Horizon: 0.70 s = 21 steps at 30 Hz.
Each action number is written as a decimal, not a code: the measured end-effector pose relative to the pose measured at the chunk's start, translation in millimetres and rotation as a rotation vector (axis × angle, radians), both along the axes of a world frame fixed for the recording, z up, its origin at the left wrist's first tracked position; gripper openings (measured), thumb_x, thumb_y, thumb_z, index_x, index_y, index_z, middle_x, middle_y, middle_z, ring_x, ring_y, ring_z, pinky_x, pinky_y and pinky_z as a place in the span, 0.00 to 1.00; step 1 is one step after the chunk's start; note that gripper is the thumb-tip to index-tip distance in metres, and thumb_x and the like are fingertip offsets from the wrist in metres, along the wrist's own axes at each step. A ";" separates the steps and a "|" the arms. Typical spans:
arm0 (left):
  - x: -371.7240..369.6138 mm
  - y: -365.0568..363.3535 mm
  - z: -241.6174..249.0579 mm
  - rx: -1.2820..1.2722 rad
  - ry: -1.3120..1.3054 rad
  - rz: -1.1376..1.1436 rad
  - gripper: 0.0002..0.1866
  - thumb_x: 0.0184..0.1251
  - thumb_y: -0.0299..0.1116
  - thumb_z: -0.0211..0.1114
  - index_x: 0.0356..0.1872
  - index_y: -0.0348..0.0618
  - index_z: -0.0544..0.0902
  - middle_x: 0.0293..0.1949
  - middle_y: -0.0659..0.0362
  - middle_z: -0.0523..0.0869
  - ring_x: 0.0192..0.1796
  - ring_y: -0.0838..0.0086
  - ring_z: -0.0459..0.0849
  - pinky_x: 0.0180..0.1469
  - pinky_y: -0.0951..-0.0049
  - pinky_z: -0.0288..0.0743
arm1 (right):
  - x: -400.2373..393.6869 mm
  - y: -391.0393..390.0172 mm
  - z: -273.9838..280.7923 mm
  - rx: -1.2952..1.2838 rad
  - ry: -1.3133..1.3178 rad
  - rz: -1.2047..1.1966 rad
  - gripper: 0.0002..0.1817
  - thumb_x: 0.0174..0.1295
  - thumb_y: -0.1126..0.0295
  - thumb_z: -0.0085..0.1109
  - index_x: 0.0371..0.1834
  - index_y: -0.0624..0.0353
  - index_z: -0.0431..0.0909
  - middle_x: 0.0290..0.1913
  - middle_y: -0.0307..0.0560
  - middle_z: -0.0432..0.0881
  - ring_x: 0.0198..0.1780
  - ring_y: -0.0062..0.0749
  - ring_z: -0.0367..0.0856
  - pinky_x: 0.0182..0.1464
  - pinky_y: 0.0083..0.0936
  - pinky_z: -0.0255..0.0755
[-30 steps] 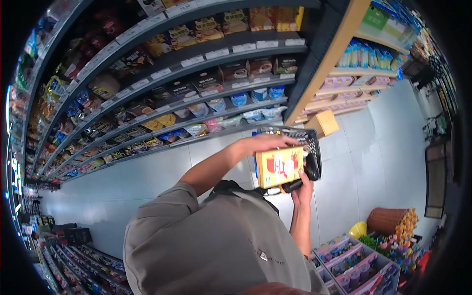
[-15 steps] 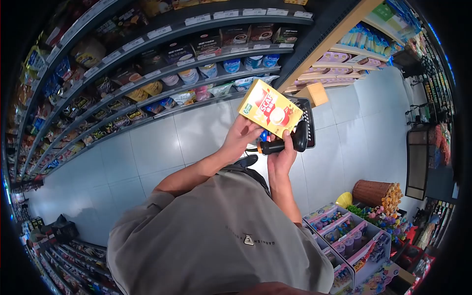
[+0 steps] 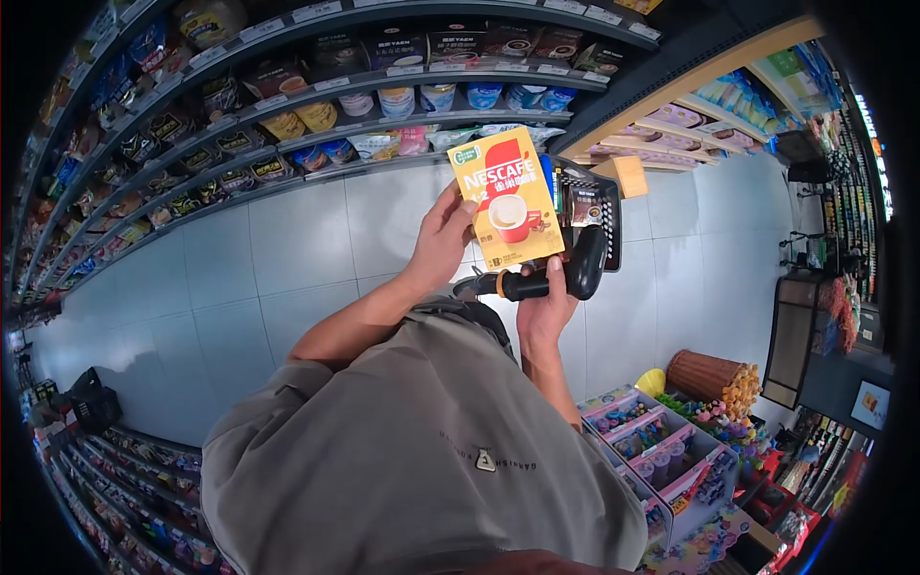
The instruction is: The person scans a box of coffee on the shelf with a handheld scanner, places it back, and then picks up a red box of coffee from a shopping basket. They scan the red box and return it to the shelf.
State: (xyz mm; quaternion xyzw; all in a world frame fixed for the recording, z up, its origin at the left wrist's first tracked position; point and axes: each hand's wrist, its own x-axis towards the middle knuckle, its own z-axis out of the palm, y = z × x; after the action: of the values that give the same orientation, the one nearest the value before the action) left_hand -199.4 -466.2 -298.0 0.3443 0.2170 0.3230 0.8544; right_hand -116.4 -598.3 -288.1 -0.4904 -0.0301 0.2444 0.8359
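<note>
The yellow box (image 3: 508, 196) is in hand, lifted clear of the shelves and seemingly unopened; it lies neither in the basket (image 3: 614, 225) just beyond the right fingers nor on any surface. The left hand (image 3: 439, 238) has it clamped at its left edge, thumb on the front. The right hand's (image 3: 542, 314) thumb rests at its lower edge, beside a bulky black object (image 3: 586, 264); how the other right fingers close, I cannot tell. Above that thumb, the box looks flat-faced and square-cornered, printed with a red cup
</note>
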 end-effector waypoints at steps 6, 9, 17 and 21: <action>-25.1 -2.5 -3.3 -0.038 -0.073 -0.027 0.25 0.77 0.30 0.48 0.73 0.39 0.59 0.61 0.59 0.75 0.61 0.75 0.75 0.62 0.71 0.71 | -12.7 -0.7 4.4 -0.012 -0.113 0.081 0.21 0.66 0.73 0.57 0.61 0.67 0.68 0.51 0.49 0.77 0.46 0.29 0.77 0.48 0.28 0.74; -33.0 -4.9 -1.4 -0.042 -0.082 -0.027 0.25 0.77 0.29 0.48 0.72 0.38 0.59 0.62 0.58 0.74 0.62 0.74 0.74 0.64 0.71 0.70 | -26.9 3.6 4.0 -0.005 -0.179 0.008 0.23 0.64 0.76 0.58 0.62 0.68 0.67 0.54 0.51 0.76 0.53 0.33 0.77 0.58 0.32 0.72; -48.1 -20.7 -0.9 0.055 -0.002 0.079 0.25 0.77 0.30 0.52 0.71 0.36 0.62 0.59 0.57 0.77 0.58 0.75 0.77 0.60 0.71 0.74 | -44.1 1.2 19.6 0.019 -0.164 0.025 0.24 0.62 0.80 0.60 0.61 0.68 0.68 0.56 0.51 0.75 0.58 0.34 0.75 0.63 0.33 0.68; -49.0 -26.2 2.9 0.055 0.032 0.150 0.24 0.76 0.31 0.54 0.69 0.35 0.65 0.56 0.57 0.79 0.55 0.74 0.80 0.57 0.70 0.78 | -49.3 -2.5 16.7 -0.003 -0.200 0.024 0.23 0.59 0.81 0.63 0.59 0.67 0.69 0.56 0.49 0.75 0.58 0.32 0.74 0.62 0.31 0.68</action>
State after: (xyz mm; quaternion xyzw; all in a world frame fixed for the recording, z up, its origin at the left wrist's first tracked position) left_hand -248.4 -492.4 -295.1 0.3554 0.2469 0.3864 0.8145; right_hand -165.7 -600.8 -271.4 -0.5132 -0.1191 0.2042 0.8251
